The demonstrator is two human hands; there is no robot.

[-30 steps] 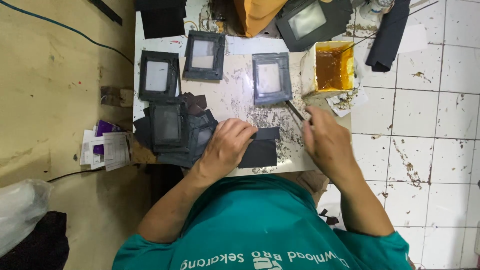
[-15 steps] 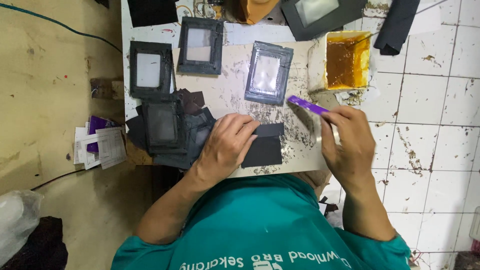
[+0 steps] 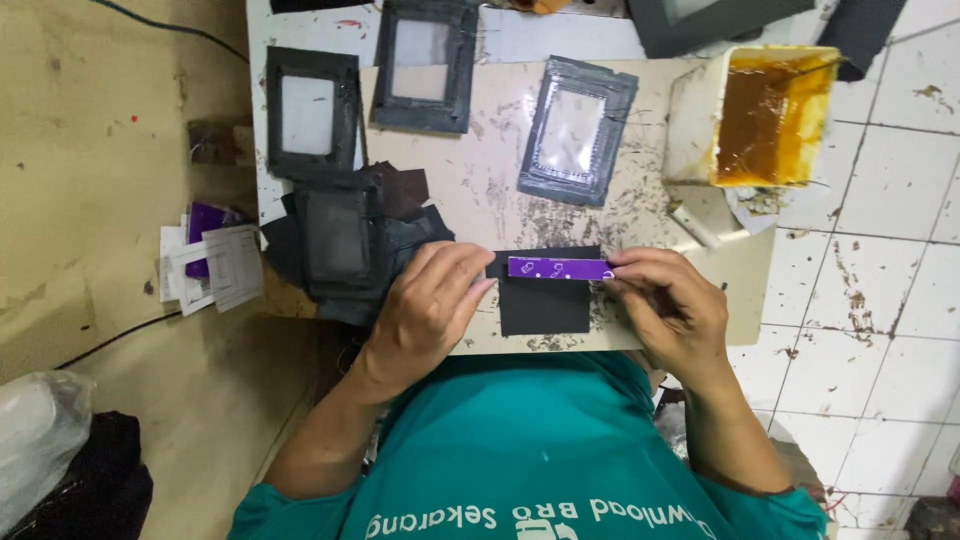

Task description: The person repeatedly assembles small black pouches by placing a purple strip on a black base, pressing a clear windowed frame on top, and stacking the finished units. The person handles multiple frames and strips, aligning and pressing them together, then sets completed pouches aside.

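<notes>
A narrow purple strip with small pale markings (image 3: 558, 268) lies flat across the upper edge of a black rectangular piece of sheet material (image 3: 543, 303), which rests near the front edge of the stained, glue-smeared tabletop (image 3: 480, 190). Half a second ago the strip was raised at a slant in the air near the tub; now it has been brought down level onto the black piece, so the placing of the strip looks to have reached the point of contact. The right hand (image 3: 668, 310) has its fingertips pinched together on the strip's right end. The left hand (image 3: 428, 305), which pressed flat on the black piece a moment earlier, now meets the strip's left end with its fingertips while its other fingers rest curled on the piece's left edge; whether it truly grips the strip cannot be told. Just left of that hand sits a stack of dark grey frames with clear windows (image 3: 340, 240); three more such frames lie apart further up the tabletop, one of them (image 3: 575, 130) tilted and glossy. An open whitish tub of amber glue (image 3: 765, 115) stands at the upper right. Small purple and white cards (image 3: 212, 262) lie on the floor to the left.
</notes>
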